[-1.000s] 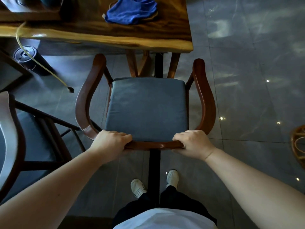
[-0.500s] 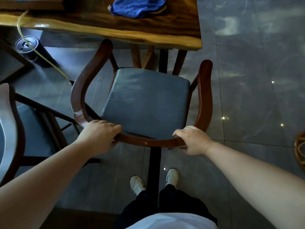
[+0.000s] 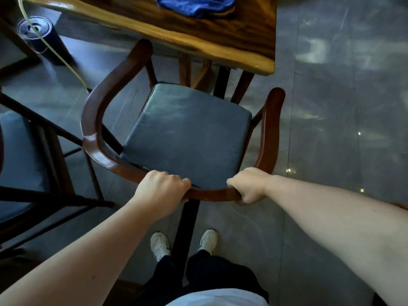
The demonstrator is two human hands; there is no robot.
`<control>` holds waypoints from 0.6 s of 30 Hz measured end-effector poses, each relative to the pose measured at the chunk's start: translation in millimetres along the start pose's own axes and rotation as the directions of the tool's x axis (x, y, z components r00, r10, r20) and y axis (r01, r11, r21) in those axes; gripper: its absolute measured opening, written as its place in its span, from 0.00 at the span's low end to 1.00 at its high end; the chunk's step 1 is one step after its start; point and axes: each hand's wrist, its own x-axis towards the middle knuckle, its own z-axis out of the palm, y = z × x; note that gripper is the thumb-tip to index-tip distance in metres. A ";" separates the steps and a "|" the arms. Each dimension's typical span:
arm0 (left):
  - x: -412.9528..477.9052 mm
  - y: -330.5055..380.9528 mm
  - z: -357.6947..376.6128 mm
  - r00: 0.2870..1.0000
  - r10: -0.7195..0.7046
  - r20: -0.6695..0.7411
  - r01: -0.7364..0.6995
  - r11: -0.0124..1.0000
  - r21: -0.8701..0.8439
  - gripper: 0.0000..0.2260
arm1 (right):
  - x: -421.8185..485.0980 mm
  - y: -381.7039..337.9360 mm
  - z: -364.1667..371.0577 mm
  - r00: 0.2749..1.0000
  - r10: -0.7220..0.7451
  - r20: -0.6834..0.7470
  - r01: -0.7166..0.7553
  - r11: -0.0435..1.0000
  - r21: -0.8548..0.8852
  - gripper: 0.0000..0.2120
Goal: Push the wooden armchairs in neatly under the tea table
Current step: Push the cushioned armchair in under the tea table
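A wooden armchair (image 3: 92, 120) with a curved reddish rail and a grey-blue seat cushion (image 3: 187, 133) stands in front of me, turned a little to the right. My left hand (image 3: 161, 188) and my right hand (image 3: 247, 184) both grip the back rail, close together. The left armrest tip reaches the edge of the tea table (image 3: 242, 40), a thick glossy wooden slab at the top. The right armrest tip stands just outside the table's corner. The table's legs show behind the cushion.
A second armchair (image 3: 26, 155) with a dark frame stands close on the left. A blue cloth (image 3: 196, 5) lies on the table. A black cylinder (image 3: 37, 34) with a yellowish hose stands on the floor at upper left. Grey tiles stretch to the right.
The chair has moved toward the table and rotated, its left armrest now at the table edge. My left hand has slid right along the back rail, closer to my right hand.
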 end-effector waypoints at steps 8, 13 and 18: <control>25.7 23.5 -6.4 0.998 -0.051 -0.026 0.050 0.998 -0.029 0.14 | -9.9 36.5 -4.9 0.998 0.006 0.067 -0.004 1.000 -0.026 0.10; 61.6 41.3 -18.2 0.994 -0.112 0.010 0.112 0.992 -0.053 0.18 | -22.7 72.8 -26.4 0.995 0.049 0.084 -0.046 0.998 -0.037 0.09; 88.0 54.2 -20.9 0.991 -0.105 0.081 0.104 0.994 0.018 0.13 | -29.7 94.2 -22.4 0.994 0.095 0.062 -0.093 0.995 -0.021 0.10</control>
